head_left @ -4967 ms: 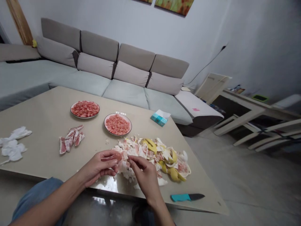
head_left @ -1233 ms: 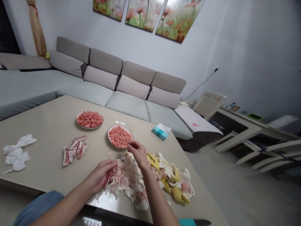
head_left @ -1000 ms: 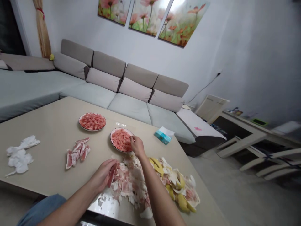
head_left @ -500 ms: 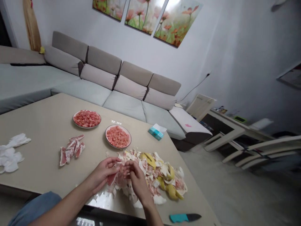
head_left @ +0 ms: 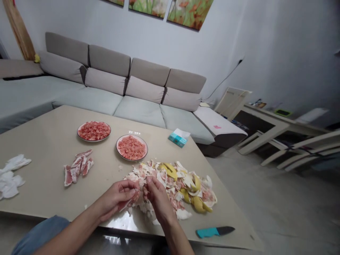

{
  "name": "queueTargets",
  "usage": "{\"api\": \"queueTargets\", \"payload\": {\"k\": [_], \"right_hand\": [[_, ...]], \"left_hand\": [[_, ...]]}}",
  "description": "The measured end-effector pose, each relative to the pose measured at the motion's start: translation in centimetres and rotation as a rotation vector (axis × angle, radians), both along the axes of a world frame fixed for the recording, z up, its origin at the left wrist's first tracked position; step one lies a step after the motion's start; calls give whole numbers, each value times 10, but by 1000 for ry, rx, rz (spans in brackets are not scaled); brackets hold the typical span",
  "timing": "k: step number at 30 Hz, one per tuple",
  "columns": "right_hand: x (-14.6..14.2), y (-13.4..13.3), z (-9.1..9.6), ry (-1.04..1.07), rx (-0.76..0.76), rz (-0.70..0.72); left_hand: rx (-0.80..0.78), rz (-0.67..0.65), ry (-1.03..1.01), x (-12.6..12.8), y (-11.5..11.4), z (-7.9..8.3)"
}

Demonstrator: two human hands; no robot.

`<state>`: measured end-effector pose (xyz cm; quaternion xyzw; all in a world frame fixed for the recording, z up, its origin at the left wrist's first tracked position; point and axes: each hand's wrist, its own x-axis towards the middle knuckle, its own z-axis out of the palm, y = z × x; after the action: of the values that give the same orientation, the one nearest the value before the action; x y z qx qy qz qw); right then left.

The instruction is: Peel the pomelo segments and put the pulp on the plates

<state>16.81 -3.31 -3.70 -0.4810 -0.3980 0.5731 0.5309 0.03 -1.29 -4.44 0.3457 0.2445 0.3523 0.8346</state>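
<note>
My left hand (head_left: 116, 199) and my right hand (head_left: 156, 201) meet low over the near edge of a heap of pomelo peel (head_left: 183, 184), which has yellow rind and white pith. Between their fingers is a pink fruit segment (head_left: 133, 199) with its membrane, partly hidden by my fingers. Pink pulp fills a white plate (head_left: 132, 160) just beyond the heap, and a second plate (head_left: 94, 141) of redder pulp sits further left. Left of my hands lies a pile of pink-edged membranes (head_left: 77, 167).
The beige table (head_left: 39, 141) also holds crumpled white tissues (head_left: 10, 181), a teal-handled knife (head_left: 212, 232) near the front edge and a teal tissue packet (head_left: 177, 139). A grey sofa (head_left: 138, 106) runs behind the table. Pale wooden chairs (head_left: 297, 148) stand at the right.
My right hand has moved back from the pulp plate to join my left hand on the segment. The view has swung, bringing the knife fully into sight.
</note>
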Motion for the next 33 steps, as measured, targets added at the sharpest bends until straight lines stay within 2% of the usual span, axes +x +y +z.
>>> {"api": "queueTargets", "payload": {"k": [3, 7, 11, 15, 19, 23, 28, 33], "right_hand": [[6, 2, 0, -17, -1, -27], [11, 3, -2, -352, 120, -88], [10, 0, -2, -615, 250, -131], [6, -4, 6, -647, 387, -131], [-1, -10, 11, -648, 388, -61], [-6, -12, 5, -699, 430, 39], [-8, -12, 3, -753, 519, 54], [-9, -13, 2, -779, 532, 23]], "left_hand": [[-75, -33, -71, -1, 1, 0], [-128, -28, -132, -2, 1, -2], [-94, 67, -105, 0, 2, -4], [-35, 175, -42, 0, 2, -3], [-44, 237, 5, -1, 1, -2], [-18, 216, -1, 0, 0, -4], [36, 190, 8, 0, -1, -4], [56, 174, 32, -2, -1, -3]]}}
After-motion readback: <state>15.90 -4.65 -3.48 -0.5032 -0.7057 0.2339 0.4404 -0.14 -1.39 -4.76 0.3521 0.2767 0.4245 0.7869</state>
